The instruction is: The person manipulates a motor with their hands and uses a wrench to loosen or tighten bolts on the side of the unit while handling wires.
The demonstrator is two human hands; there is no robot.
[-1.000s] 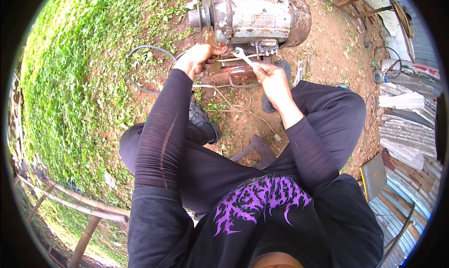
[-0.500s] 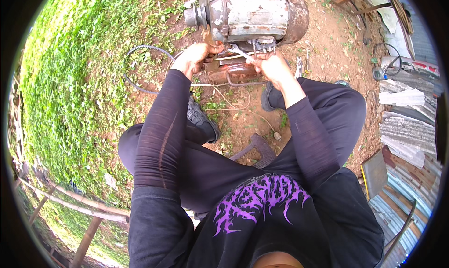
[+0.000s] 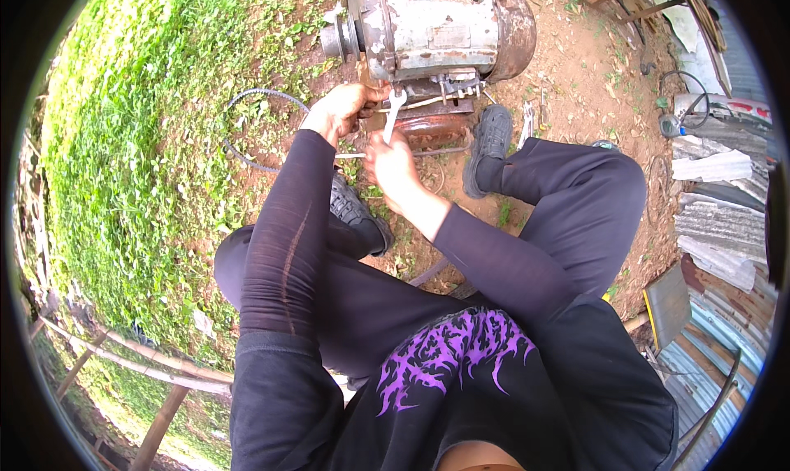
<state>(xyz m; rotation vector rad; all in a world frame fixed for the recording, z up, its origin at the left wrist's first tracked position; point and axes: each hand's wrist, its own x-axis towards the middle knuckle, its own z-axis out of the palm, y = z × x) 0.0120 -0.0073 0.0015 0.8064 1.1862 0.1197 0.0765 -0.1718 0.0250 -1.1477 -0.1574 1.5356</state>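
Note:
An old electric motor [image 3: 444, 39] with flaking grey-white paint and rust stands ahead of me, its pulley [image 3: 339, 39] at the left end. My right hand [image 3: 397, 173] is closed around the lower end of an open-end wrench [image 3: 393, 114], whose jaw points up toward the motor's base. Beside the jaw, my left hand [image 3: 344, 111] has its fingers pinched together at the left front corner of the base. Whatever those fingers hold is hidden. A rusty red-brown metal piece [image 3: 432, 129] lies just below the motor, behind my right hand.
A black cable [image 3: 239, 146] loops over the grass at left. My shoes [image 3: 491, 142] flank the work area. More tools [image 3: 527, 122] lie on the dirt right of my right shoe. Corrugated metal sheets [image 3: 720, 204] are piled at far right, and a bamboo rail [image 3: 156, 364] stands lower left.
My right hand has moved left and nearer to me. The wrench has swung from slanting rightward to nearly upright in view. My left hand stays at the base's corner.

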